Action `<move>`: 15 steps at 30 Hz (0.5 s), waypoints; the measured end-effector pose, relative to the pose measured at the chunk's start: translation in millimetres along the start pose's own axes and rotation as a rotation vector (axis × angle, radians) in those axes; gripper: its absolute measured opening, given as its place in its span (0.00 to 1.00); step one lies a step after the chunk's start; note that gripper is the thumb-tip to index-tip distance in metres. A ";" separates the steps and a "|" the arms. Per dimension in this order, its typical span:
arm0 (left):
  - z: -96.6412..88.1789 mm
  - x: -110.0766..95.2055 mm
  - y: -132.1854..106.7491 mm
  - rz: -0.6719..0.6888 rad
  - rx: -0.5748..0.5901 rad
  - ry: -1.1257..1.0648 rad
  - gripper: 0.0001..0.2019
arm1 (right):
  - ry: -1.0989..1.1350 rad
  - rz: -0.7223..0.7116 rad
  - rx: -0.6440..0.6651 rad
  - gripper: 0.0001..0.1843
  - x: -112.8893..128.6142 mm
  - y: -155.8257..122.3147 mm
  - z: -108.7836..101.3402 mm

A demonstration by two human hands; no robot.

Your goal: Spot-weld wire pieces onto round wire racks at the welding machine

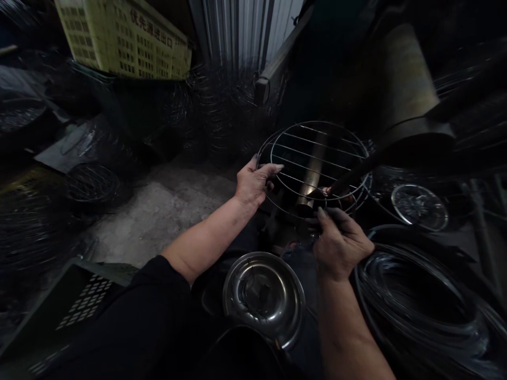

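My left hand [255,182] is closed on the left rim of a round wire rack [322,174], its thumb on top. The rack has straight cross wires inside a ring, with another ring below. Under it, a brass-coloured bar [314,177] slants downward. A dark rod [350,171] reaches in from the right, its tip close to the rack's near-right part. My right hand [340,243] is by the rack's near edge with thumb and fingers pinched together. What the pinch holds is too dark to make out.
A steel bowl [283,309] with thin dark pieces inside sits below my hands. Coiled wire [428,295] lies at the right. A green crate [43,316] stands at lower left, a yellow crate [158,50] at upper left. A thick cylinder [414,79] hangs at upper right.
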State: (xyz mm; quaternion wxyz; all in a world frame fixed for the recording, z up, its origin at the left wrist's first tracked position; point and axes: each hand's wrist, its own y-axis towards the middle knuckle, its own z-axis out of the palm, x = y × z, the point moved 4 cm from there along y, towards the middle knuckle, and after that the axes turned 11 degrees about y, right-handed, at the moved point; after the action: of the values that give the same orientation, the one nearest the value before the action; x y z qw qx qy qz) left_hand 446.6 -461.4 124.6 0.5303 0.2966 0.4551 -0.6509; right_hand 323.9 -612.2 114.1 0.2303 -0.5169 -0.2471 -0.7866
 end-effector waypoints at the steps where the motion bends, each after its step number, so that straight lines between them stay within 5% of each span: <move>1: 0.6 -0.2 1.0 -0.006 -0.003 0.004 0.17 | 0.000 0.000 0.001 0.12 0.2 0.9 0.9; 15: 5.0 -0.9 6.5 -0.047 -0.043 0.045 0.15 | -0.012 0.020 -0.024 0.11 4.2 3.6 4.7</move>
State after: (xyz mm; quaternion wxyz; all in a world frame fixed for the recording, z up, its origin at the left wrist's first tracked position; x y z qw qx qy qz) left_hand 453.6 -465.7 125.7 0.5105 0.2889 0.4878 -0.6465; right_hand 327.9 -612.5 120.1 0.2303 -0.5270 -0.2338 -0.7839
